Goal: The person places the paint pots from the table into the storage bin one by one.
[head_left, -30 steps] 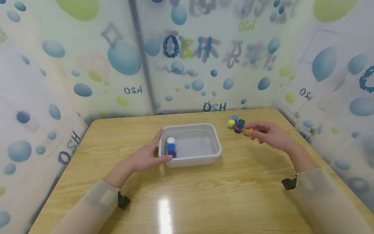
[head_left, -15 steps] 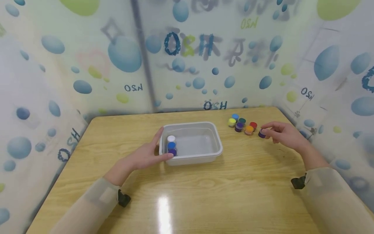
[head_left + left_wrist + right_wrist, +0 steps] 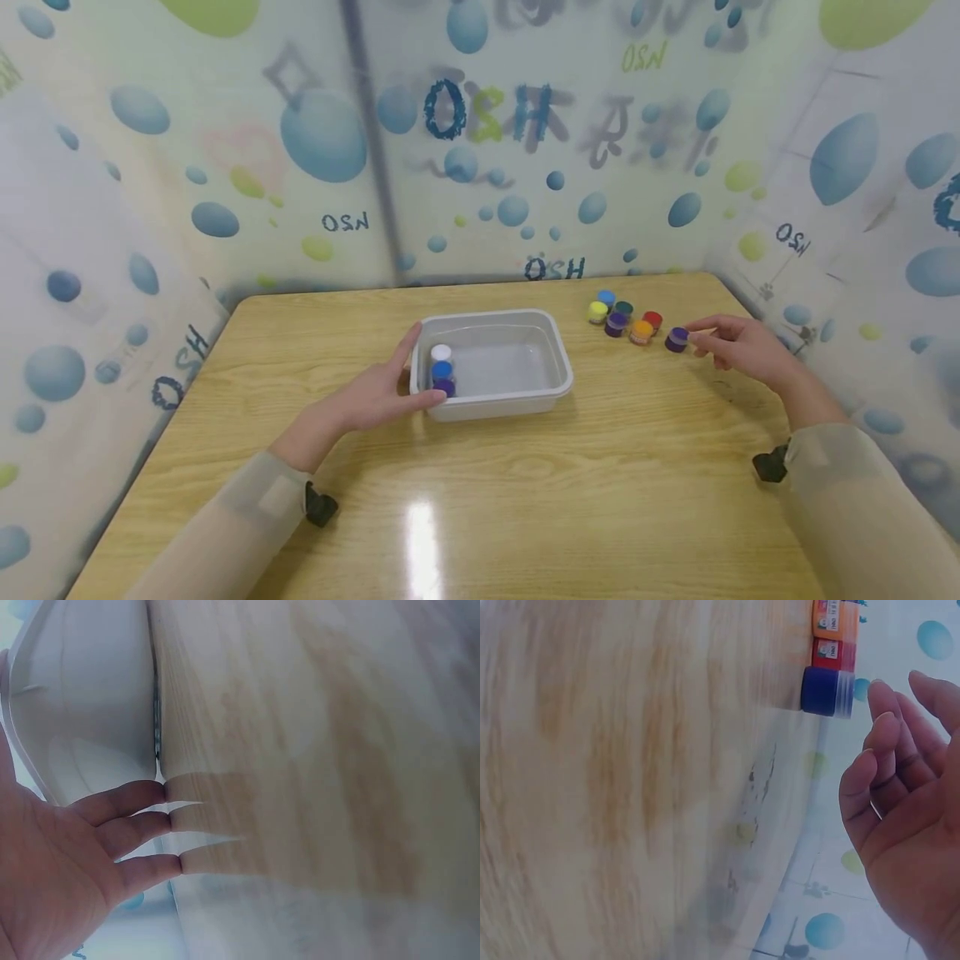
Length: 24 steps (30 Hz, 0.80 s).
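Observation:
My left hand (image 3: 378,396) rests at the left end of a white plastic tub (image 3: 495,410), thumb along the front rim and index finger along the left rim. In the left wrist view the other fingers (image 3: 139,832) extend straight down beside the tub, tips at the tabletop. Inside the tub, a white-lidded jar (image 3: 442,355), a blue jar (image 3: 442,372) and a purple jar (image 3: 444,387) line the left wall. My right hand (image 3: 738,343) is beside another small purple jar (image 3: 677,339); the right wrist view shows its loosely bent fingers (image 3: 859,772) apart from that jar (image 3: 821,691).
Left of the right hand stand an orange jar (image 3: 641,332) and a red jar (image 3: 652,322). Further left cluster a yellow jar (image 3: 597,312), a light blue jar (image 3: 606,297), a green jar (image 3: 622,309) and a purple jar (image 3: 617,324). Patterned curtains (image 3: 480,183) surround the wooden table (image 3: 525,500).
My right hand has moved right from the orange jar to the end purple jar, then drawn slightly off it. The red and end purple jars have come into view. My left hand has stayed put.

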Each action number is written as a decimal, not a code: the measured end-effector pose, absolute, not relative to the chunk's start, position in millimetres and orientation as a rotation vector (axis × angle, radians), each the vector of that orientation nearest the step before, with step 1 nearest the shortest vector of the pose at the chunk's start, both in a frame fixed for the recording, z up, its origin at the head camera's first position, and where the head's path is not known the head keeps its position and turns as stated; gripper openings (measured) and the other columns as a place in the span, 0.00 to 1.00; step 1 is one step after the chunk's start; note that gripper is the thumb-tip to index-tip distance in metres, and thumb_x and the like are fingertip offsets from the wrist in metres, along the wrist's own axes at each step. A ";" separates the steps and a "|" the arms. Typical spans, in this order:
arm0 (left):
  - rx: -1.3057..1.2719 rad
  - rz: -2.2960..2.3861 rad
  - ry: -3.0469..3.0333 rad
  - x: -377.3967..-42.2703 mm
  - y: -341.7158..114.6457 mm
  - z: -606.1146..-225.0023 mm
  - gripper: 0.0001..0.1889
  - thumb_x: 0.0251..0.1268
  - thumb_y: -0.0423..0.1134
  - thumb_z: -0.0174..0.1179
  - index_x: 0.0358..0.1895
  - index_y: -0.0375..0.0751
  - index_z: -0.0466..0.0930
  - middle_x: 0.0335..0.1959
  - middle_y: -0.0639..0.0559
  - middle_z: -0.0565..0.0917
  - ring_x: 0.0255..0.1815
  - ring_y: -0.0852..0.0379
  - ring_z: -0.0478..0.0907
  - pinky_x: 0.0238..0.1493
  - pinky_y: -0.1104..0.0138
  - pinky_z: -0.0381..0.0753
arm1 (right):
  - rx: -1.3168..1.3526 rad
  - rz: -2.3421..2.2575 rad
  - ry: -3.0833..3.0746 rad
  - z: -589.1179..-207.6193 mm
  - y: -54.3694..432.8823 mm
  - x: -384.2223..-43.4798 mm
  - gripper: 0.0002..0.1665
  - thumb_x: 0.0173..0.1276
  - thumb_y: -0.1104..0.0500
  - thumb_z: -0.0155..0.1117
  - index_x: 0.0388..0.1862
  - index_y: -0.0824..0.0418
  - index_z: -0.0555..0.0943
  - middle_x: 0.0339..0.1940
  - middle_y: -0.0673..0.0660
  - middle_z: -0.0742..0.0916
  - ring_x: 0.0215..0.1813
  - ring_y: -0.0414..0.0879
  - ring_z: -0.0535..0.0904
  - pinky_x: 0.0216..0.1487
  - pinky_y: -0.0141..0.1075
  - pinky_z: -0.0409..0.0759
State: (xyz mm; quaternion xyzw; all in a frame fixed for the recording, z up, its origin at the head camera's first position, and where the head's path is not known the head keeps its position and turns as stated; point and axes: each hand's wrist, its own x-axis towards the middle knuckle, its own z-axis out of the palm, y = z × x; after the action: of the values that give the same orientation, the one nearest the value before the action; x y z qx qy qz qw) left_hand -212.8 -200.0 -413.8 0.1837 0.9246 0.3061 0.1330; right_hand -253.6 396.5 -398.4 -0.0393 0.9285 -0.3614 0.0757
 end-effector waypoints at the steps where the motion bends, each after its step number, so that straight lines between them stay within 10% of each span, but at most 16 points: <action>1: 0.529 0.885 2.681 -212.9 -200.0 -413.7 0.65 0.70 0.77 0.62 0.91 0.63 0.22 0.76 0.24 0.76 0.69 0.34 0.83 0.77 0.37 0.75 | -0.113 -1.085 2.785 -399.1 396.5 -253.8 0.32 0.87 0.43 0.61 0.77 0.63 0.77 0.45 0.54 0.91 0.34 0.52 0.82 0.37 0.40 0.81; 24: 0.498 0.893 2.673 -212.6 -199.8 -413.1 0.65 0.69 0.78 0.62 0.90 0.68 0.21 0.80 0.24 0.71 0.76 0.30 0.77 0.79 0.36 0.71 | -0.110 -0.991 2.793 -423.6 397.0 -279.0 0.33 0.84 0.51 0.66 0.77 0.70 0.73 0.49 0.68 0.91 0.33 0.47 0.85 0.37 0.36 0.85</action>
State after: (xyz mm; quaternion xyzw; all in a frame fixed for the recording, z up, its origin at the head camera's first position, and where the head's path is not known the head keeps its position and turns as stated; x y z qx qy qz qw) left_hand -212.6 -199.8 -413.1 0.1723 0.9249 0.3090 0.1393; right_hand -279.0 397.0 -423.6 -0.0369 0.9381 -0.3330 0.0878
